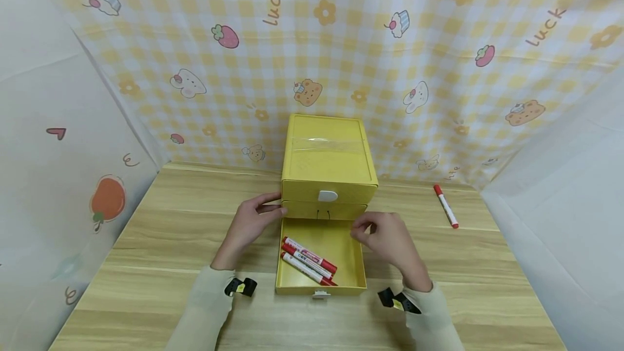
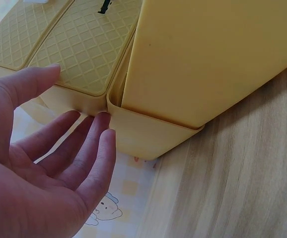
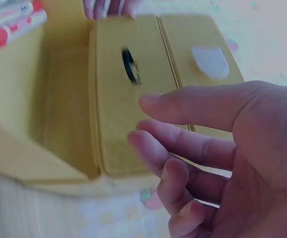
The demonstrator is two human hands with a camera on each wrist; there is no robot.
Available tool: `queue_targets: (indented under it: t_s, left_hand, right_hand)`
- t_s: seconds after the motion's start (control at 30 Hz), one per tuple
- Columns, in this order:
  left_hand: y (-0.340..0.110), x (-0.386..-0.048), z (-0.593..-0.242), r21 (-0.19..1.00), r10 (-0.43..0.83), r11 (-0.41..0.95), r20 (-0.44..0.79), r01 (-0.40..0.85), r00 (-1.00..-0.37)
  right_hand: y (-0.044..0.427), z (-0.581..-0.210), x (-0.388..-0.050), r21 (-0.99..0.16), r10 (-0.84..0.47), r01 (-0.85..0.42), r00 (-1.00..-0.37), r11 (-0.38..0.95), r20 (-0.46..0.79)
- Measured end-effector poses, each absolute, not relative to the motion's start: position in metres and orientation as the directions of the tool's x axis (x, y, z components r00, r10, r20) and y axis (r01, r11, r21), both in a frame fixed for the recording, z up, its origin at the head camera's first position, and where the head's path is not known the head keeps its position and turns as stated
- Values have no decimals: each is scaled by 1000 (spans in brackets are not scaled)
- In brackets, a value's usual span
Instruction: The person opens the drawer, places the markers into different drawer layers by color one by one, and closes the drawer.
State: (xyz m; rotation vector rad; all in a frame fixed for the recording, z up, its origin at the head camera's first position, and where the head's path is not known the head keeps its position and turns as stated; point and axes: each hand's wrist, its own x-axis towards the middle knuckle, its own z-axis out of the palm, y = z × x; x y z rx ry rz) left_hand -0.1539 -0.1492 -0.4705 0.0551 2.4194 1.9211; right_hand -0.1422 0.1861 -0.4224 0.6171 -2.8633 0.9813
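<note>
A yellow drawer cabinet stands near the back of the table, with its bottom drawer pulled out. Red-and-white markers lie slanted at the drawer's left front; a few also show in the right wrist view. My left hand rests against the cabinet's left side, thumb near the front edge and fingers at the side wall, as the left wrist view bears out. Over the drawer's right rear edge hovers my right hand, fingers loosely bent and holding nothing.
One more red-and-white marker lies on the table at the far right. The middle drawer has a black loop handle, and the top one a white tab. A yellow checked curtain hangs right behind the cabinet.
</note>
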Motion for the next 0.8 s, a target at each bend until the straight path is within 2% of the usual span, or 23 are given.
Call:
queue_targets:
  t_s: [0.43, 0.63, 0.8]
  left_hand:
    - [-150, -154, -471, 973, 67, 229, -9, 7, -998]
    - [-150, -154, -471, 974, 67, 226, -13, 2, -998]
    - [-150, -154, -471, 974, 67, 225, -12, 4, -998]
  right_hand:
    - [251, -425, -164, -611, -135, -224, -973, 760, 189]
    - [279, -434, -173, -660, 31, -86, -986, 746, 163]
    - [302, -446, -180, -702, 189, 39, -973, 711, 136]
